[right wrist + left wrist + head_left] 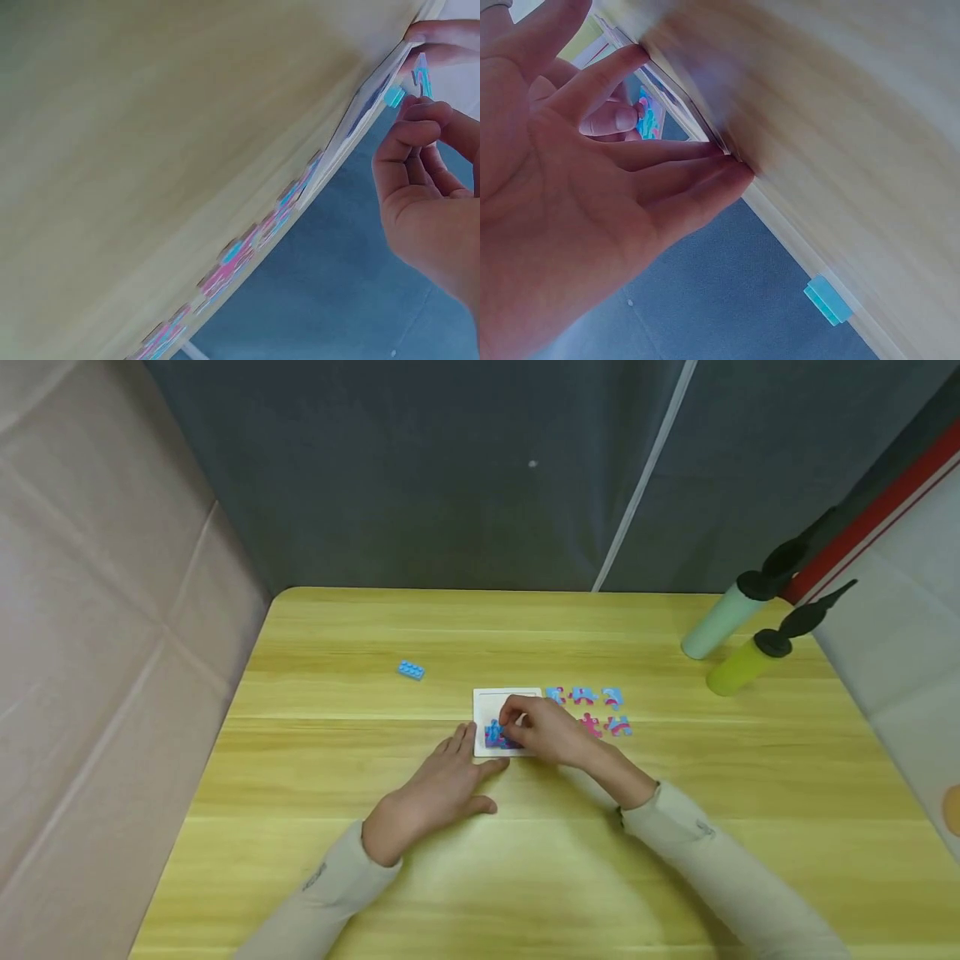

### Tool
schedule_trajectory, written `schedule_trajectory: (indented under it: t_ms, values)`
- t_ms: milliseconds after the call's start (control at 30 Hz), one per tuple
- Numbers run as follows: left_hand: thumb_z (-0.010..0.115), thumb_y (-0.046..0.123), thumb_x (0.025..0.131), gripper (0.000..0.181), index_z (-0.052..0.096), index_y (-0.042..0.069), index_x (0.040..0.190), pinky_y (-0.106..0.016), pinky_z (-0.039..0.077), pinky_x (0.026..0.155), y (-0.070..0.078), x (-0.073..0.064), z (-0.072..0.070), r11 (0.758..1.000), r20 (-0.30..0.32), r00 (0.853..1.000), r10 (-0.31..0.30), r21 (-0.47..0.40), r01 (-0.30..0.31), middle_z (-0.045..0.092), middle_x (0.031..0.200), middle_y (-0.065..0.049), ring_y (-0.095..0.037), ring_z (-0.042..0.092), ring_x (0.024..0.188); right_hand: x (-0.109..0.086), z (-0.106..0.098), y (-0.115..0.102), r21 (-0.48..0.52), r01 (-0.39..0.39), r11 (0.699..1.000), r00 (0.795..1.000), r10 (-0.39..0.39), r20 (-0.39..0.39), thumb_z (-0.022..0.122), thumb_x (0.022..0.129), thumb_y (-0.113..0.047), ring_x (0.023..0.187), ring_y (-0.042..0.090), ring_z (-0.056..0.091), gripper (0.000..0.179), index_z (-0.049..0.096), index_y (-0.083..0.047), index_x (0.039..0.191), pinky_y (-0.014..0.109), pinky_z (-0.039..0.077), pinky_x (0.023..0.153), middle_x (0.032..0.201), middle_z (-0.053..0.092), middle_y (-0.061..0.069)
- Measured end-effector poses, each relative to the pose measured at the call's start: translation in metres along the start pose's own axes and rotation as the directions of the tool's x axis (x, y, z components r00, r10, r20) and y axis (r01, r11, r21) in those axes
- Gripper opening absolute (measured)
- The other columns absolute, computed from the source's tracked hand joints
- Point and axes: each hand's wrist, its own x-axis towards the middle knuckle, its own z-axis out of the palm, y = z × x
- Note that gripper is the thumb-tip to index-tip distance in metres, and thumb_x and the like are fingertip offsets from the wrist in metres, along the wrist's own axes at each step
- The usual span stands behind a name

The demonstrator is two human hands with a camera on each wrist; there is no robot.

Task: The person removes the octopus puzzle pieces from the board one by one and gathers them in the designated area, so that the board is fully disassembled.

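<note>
A white puzzle tray [487, 702] lies on the table with joined blue and purple pieces in its lower part. My right hand [551, 731] is over the tray, pinching a puzzle piece [422, 75] between thumb and fingertips; in the left wrist view the same puzzle piece [651, 112] is tilted above the tray. My left hand [442, 781] lies at the tray's lower left corner, its extended fingertips touching the edge. Right of the tray lie several loose pink and blue puzzle pieces [590, 724], some partly hidden by my right hand.
A light blue toy brick [411, 670] lies on the table left of and beyond the tray. Two hand pumps, one mint green [723, 620] and one yellow-green [742, 668], are at the back right. A grey curtain [420, 477] hangs behind the table.
</note>
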Motion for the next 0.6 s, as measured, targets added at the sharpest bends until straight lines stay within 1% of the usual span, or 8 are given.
schedule_trajectory:
  t_ms: [200,400,500,600]
  values:
    - [0.073,0.045,0.094,0.063,0.056,0.021,0.15,-0.061,0.029,0.124,0.0,-0.001,0.0,1.0,-0.006,1.0,0.004,-0.001,-0.004,0.019,0.162,-0.042,-0.053,0.019,0.155,-0.004,-0.008,0.008,0.036,-0.005,0.999,1.0,0.005,-0.006,0.065,0.099,-0.012,0.074,0.012,0.058,0.004,0.067,-0.01,0.102,0.026,0.048,0.067,0.095,0.071,0.005]
    - [0.073,0.045,0.094,0.064,0.056,0.021,0.151,-0.059,0.028,0.125,0.0,0.0,0.001,1.0,0.007,1.0,-0.008,-0.007,0.008,0.018,0.163,-0.041,-0.052,0.018,0.156,-0.012,-0.013,0.014,0.092,-0.035,0.995,0.999,0.035,0.0,0.064,0.1,-0.013,0.07,0.013,0.058,0.004,0.068,-0.013,0.103,0.026,0.048,0.063,0.098,0.07,0.005]
    - [0.073,0.044,0.094,0.064,0.055,0.022,0.151,-0.059,0.027,0.125,0.0,0.0,0.001,1.0,0.008,1.0,-0.015,-0.013,0.015,0.017,0.164,-0.04,-0.052,0.017,0.156,-0.017,-0.015,0.016,0.107,-0.027,0.994,1.0,0.027,-0.004,0.063,0.1,-0.012,0.068,0.014,0.058,0.006,0.068,-0.011,0.103,0.026,0.048,0.061,0.098,0.071,0.006]
    - [0.073,0.044,0.094,0.064,0.055,0.022,0.151,-0.06,0.027,0.126,0.0,0.0,0.002,1.0,0.004,1.0,-0.02,-0.015,0.02,0.017,0.164,-0.04,-0.052,0.017,0.156,-0.021,-0.018,0.019,0.112,-0.027,0.993,0.999,0.03,-0.019,0.063,0.1,-0.012,0.071,0.015,0.06,0.006,0.069,-0.011,0.103,0.027,0.049,0.062,0.099,0.071,0.006]
